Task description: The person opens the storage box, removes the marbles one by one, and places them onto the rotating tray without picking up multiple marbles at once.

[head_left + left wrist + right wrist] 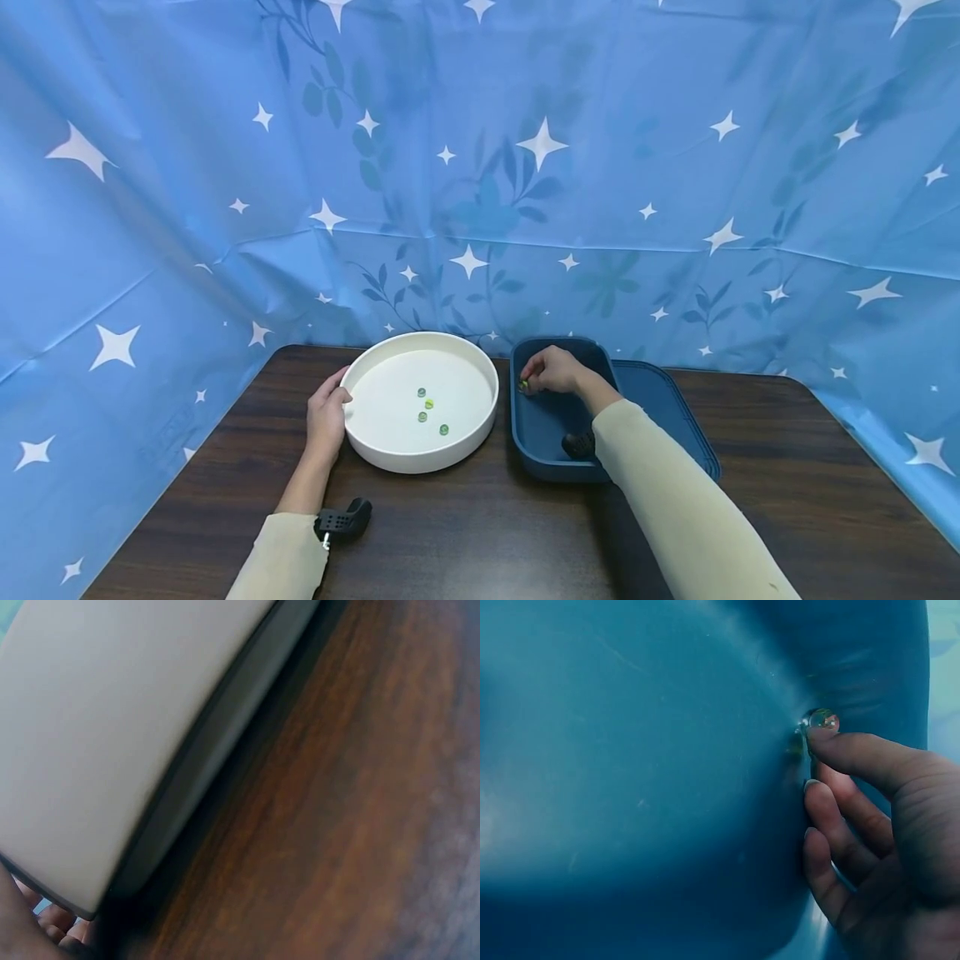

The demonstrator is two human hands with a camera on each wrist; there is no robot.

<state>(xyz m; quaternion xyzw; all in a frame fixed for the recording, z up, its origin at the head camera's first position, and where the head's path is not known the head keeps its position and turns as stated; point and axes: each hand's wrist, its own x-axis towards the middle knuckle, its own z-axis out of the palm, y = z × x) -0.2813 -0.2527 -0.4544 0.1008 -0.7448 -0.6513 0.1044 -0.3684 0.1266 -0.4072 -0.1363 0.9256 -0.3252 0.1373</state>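
Note:
A round white tray (420, 450) with a raised wall sits on the table, and several small green glass marbles (422, 417) lie scattered on its floor. My left hand (326, 417) grips the tray's left side, thumb at the rim and fingers along the outside; the left wrist view shows fingertips (56, 922) beyond the wall. Inside a dark blue rectangular bin (551, 473), my right hand (555, 371) is at the left wall. Its thumb and index finger pinch a clear marble (825, 718) with yellow-green in it, close to where floor and wall meet.
A ribbed blue lid or second tray (656, 392) lies partly behind the bin on its right. The dark wooden table (480, 533) ends at a blue star-patterned curtain (480, 167). Black straps with cameras (343, 521) sit on the wrists.

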